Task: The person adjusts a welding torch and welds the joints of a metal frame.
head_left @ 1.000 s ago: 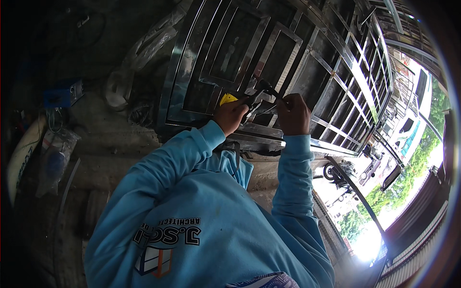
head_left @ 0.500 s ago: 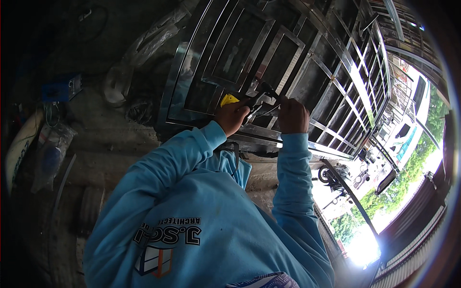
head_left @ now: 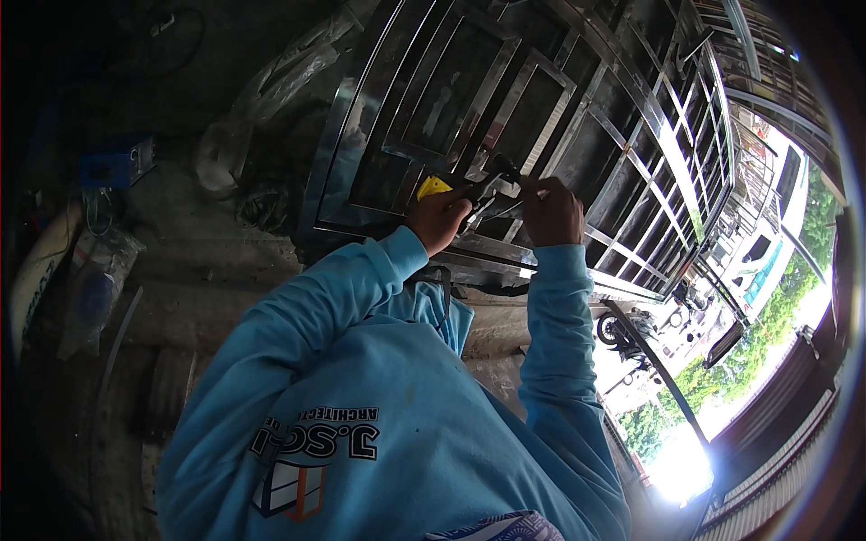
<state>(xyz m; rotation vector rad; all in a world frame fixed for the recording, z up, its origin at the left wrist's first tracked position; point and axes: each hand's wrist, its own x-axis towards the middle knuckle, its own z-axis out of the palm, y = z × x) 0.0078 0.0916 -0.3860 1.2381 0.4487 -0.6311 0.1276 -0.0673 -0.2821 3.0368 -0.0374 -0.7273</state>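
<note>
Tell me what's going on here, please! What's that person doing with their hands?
A person in a blue top has both hands over a shiny metal frame. The left hand holds a dark tool. The right hand is at the tool's other side, but its grip is hard to make out. A yellow thing shows beside the left hand. Off to the left is a blue box.

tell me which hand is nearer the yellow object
The left hand: it is right beside the yellow object, while the right hand sits well off to the right.
</note>
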